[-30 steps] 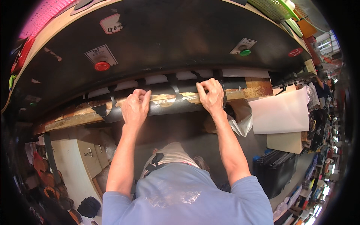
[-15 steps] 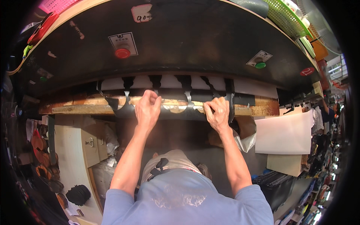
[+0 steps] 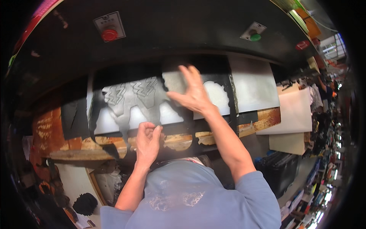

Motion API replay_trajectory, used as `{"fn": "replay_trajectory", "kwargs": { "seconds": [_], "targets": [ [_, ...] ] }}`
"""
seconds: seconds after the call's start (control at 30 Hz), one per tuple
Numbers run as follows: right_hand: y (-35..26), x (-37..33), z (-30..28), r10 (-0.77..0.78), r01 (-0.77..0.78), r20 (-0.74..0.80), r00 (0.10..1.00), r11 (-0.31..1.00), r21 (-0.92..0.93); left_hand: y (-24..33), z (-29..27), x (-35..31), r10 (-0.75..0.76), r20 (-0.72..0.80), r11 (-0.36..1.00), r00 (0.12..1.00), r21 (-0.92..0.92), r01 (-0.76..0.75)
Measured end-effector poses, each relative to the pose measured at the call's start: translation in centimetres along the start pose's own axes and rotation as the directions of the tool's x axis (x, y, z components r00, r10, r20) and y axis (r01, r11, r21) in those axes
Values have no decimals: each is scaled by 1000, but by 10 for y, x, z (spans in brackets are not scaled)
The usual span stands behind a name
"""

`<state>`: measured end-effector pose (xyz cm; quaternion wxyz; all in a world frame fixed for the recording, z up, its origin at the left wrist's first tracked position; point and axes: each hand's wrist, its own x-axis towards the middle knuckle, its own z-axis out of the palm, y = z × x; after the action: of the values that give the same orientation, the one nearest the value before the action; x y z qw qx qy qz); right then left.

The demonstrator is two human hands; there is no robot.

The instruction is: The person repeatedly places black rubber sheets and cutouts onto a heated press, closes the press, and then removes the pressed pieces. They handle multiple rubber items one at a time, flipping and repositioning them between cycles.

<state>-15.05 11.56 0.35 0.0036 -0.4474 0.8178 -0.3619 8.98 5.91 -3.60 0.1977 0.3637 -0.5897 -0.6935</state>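
Observation:
A thin black sheet (image 3: 225, 82) with large cut-outs lies over a white board (image 3: 253, 89). Two grey shaped parts with zigzag grooves (image 3: 133, 95) show at its left side, and a pale patch is bared beside them. My left hand (image 3: 148, 143) is closed in a pinch at the sheet's near edge, on one of its narrow strips. Above the sheet's middle, my right hand (image 3: 192, 89) is spread wide, thumb out, holding nothing; motion blurs its fingertips. Whether it touches the surface is unclear.
A dark machine panel with a red button (image 3: 109, 34) and a green button (image 3: 255, 37) overhangs the far side. Worn wooden edging (image 3: 84, 154) runs along the near side. White sheets (image 3: 291, 110) stand to the right, and a black fuzzy bundle (image 3: 85, 204) lies lower left.
The black sheet and white board now show much further toward me from under the panel. My right hand has let go, opened and reached forward; my left hand moved slightly lower. The view shifted.

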Motion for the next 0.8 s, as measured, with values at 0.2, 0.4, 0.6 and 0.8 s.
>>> {"fn": "replay_trajectory", "kwargs": {
  "seconds": [0.2, 0.4, 0.6, 0.8],
  "targets": [
    [17, -34, 28, 23, -30, -62, 998, 993, -113, 15, 4, -18, 39, 237, 969, 971, 227, -95],
    [6, -49, 17, 23, -29, -134, 991, 999, -38, 45, -10, -24, 24, 360, 859, 933, 470, -203],
    [-6, -81, 14, 88, -86, -102, 991, 996, 27, 79, -37, -29, -180, 576, 821, 797, 535, -201],
    [23, -46, -53, 329, -267, -128, 936, 897, 353, 99, -43, 47, 375, 267, 734, 888, 499, -460]
  ]
}}
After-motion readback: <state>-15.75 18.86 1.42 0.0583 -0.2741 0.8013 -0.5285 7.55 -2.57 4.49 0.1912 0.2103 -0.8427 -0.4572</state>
